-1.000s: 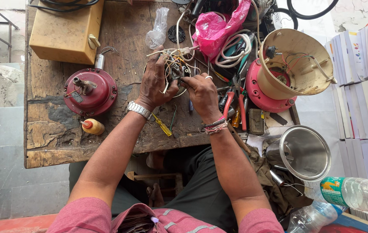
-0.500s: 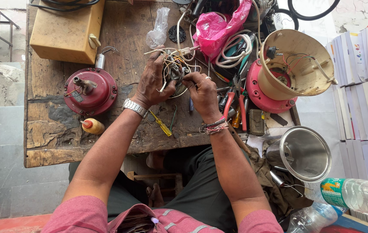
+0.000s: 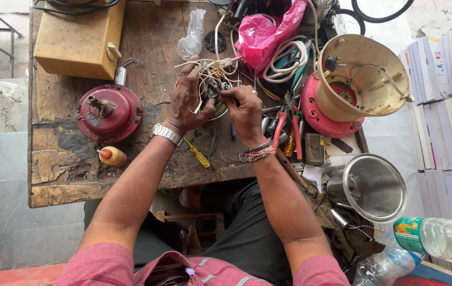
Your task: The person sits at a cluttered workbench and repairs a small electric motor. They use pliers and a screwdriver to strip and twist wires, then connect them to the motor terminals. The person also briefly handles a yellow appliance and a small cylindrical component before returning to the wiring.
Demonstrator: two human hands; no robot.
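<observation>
Both hands closed on a wired motor part at the upper middle of the frame.

We saw the left hand cupped around the wired motor part to steady it just above the worn wooden bench, while the right hand pinched its pale wires with narrow fingertips, probably to work one lead. A yellow screwdriver lay just below the wrists, within easy reach; red pliers sat right of them.

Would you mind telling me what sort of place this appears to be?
Most likely a small appliance repair stall. A worn wooden bench carries an opened red motor housing and pliers, while the left hand and right hand hold a wired part.
</observation>
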